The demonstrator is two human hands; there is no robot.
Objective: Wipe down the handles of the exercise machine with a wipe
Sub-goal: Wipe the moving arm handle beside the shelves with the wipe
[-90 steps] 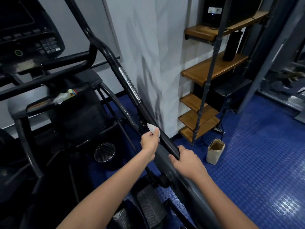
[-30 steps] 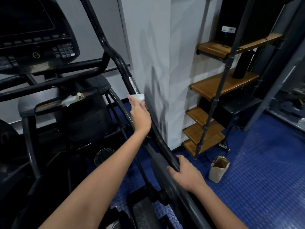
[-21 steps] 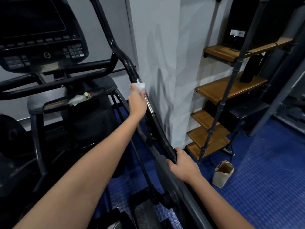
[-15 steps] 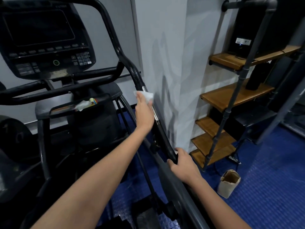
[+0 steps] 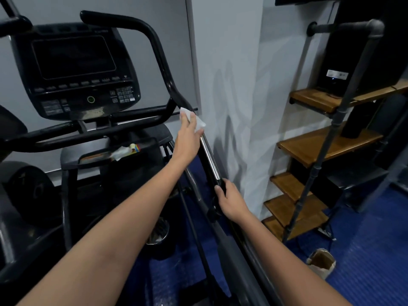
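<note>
Beside the grey wall (image 5: pixel 231 62), our left hand (image 5: pixel 187 138) presses the wipe (image 5: pixel 198 123), half hidden, on the handle (image 5: pixel 163 69); our right hand (image 5: pixel 231 199) clamps it lower down.

A black, curved handle (image 5: pixel 163 69) with a chrome band slants up beside the grey wall, a crumpled white wipe (image 5: pixel 194 119) pressed against it just above the chrome.

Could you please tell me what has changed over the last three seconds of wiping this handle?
The left hand slid the wipe up the handle, from just above the right hand, past the chrome section, to the bend above it. The right hand kept gripping the lower handle throughout. The wipe stayed in the left hand.
</note>
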